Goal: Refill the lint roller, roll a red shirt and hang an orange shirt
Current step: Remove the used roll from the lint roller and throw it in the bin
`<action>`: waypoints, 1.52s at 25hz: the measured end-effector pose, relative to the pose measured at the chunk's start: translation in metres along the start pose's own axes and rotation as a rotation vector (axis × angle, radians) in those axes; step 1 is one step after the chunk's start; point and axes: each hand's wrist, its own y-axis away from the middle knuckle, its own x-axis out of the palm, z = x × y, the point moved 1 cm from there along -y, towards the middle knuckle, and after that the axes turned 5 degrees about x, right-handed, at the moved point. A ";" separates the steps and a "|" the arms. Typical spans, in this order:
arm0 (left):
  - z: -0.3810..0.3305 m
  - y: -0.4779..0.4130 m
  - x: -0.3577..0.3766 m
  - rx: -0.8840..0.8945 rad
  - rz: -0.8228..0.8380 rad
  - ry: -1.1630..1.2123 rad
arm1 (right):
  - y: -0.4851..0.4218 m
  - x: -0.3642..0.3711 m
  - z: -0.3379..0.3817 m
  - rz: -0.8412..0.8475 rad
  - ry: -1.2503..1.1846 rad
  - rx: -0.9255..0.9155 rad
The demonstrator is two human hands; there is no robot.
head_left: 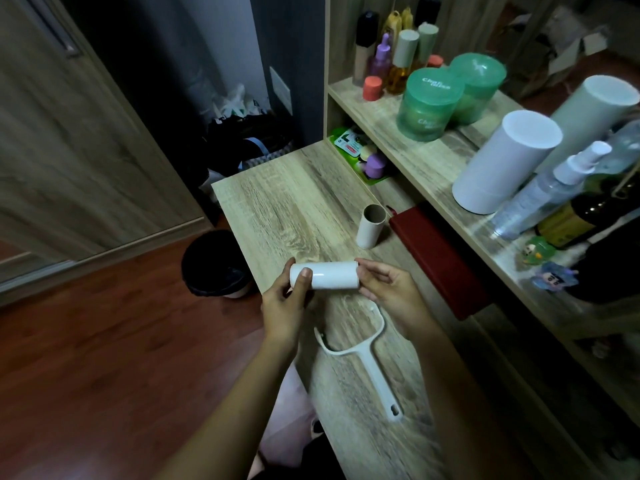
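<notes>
Above the near half of the bench, the refill roll is held clear of the wood, its long axis running left to right across the person's body. The left hand grips the roll's left end, with the thumb laid over the front face and the other fingers curled behind. The right hand closes its fingertips round the right end face. Both hands are clamped on the same roll, one at each end, and held apart by its length.

Just below them the empty lint roller frame lies flat on the bench. Its two-pronged fork opens away from the person and up toward the hands, and its grip trails back toward the person and to the right. The line between the prong tips runs at only a slight tilt to the roll's axis, so the roll probably needs lowering and little turning to meet the fork. The right wrist is directly over one prong, which makes that hand the nearer to the frame. The left hand is just beside the other prong.

Beyond the hands a bare cardboard core stands upright on the bench, well apart from the frame. No shirt can be made out for certain.
</notes>
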 end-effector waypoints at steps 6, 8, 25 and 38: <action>0.005 -0.003 -0.003 0.017 -0.020 -0.036 | -0.002 -0.006 0.002 -0.077 0.081 -0.043; 0.007 -0.007 -0.006 0.020 -0.042 -0.042 | -0.007 -0.011 0.001 -0.178 0.131 -0.052; -0.002 -0.018 -0.003 0.076 -0.024 0.014 | -0.006 -0.007 0.007 -0.448 0.668 -0.357; 0.011 -0.022 0.005 0.005 0.025 -0.099 | 0.007 0.002 0.009 -0.337 0.310 -0.180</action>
